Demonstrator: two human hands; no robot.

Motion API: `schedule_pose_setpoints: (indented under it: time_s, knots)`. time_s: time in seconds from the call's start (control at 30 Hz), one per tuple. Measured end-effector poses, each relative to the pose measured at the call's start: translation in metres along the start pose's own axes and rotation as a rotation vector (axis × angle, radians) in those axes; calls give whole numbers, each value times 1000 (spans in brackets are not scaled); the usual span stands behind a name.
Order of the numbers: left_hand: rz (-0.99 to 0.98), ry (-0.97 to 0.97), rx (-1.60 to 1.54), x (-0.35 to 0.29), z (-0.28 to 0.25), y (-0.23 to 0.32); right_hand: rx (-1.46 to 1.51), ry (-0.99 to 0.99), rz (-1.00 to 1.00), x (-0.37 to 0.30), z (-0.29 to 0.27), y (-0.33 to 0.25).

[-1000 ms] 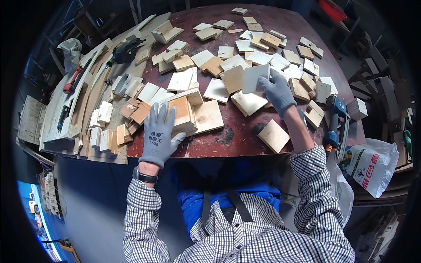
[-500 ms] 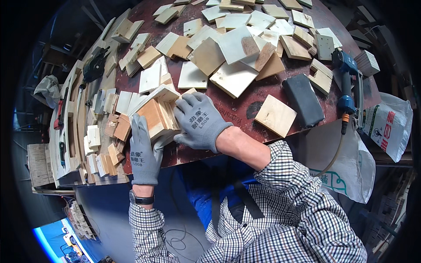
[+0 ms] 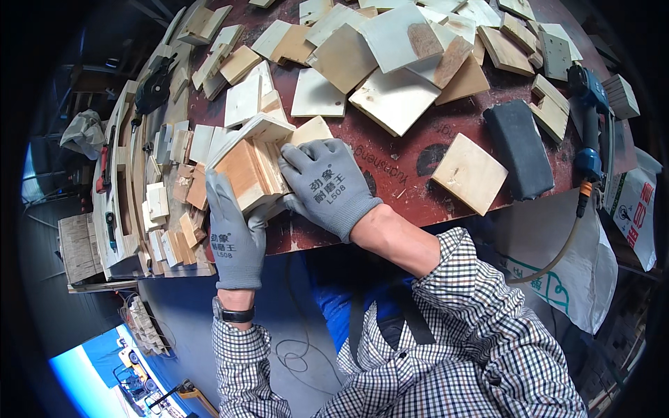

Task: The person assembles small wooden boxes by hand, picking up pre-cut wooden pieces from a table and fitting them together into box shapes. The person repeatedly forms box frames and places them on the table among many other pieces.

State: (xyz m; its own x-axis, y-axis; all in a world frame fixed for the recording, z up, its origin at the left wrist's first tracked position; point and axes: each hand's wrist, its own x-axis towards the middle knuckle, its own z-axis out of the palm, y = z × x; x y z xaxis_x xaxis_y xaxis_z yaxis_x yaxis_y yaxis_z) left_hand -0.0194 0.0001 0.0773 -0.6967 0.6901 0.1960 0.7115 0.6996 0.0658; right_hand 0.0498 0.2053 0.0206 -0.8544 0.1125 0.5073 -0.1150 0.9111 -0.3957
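Observation:
Both of my hands wear grey knit gloves. My left hand [image 3: 233, 233] cups the near left side of a stack of square wooden boards [image 3: 249, 164] at the front edge of the round dark red table [image 3: 390, 157]. My right hand [image 3: 327, 184] presses flat against the stack's right side, fingers spread toward the boards. The stack sits tilted, its pale top board angled up. A single light wooden square [image 3: 469, 173] lies to the right of my right hand.
Many loose wooden squares [image 3: 390, 70] cover the table's far half. A dark sanding block [image 3: 519, 148] and a blue power tool [image 3: 587, 104] lie at the right edge. Small wood offcuts [image 3: 171, 209] fill the bench at left. A white sack [image 3: 585, 279] stands below right.
My right hand left the far boards and came down to the stack's right side. My left hand closed around the stack's left side. My view swung left and closer.

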Motion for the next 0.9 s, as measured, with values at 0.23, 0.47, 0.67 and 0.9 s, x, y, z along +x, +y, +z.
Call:
schedule_pose_setpoints:
  time_s: [0.23, 0.47, 0.67, 0.9]
  knots:
    - [-10, -12, 39, -1, -1, 3, -28, -102, 25, 1, -1, -4]
    - [-55, -25, -21, -3, -2, 6, 22, -136, 34, 2, -10, -7]
    - [-110, -34, -23, -1, -8, 13, -32, -45, -48, -2, -1, -3]
    - [-198, -161, -40, 9, -21, 23, -25, -208, -105, 5, -11, 8]
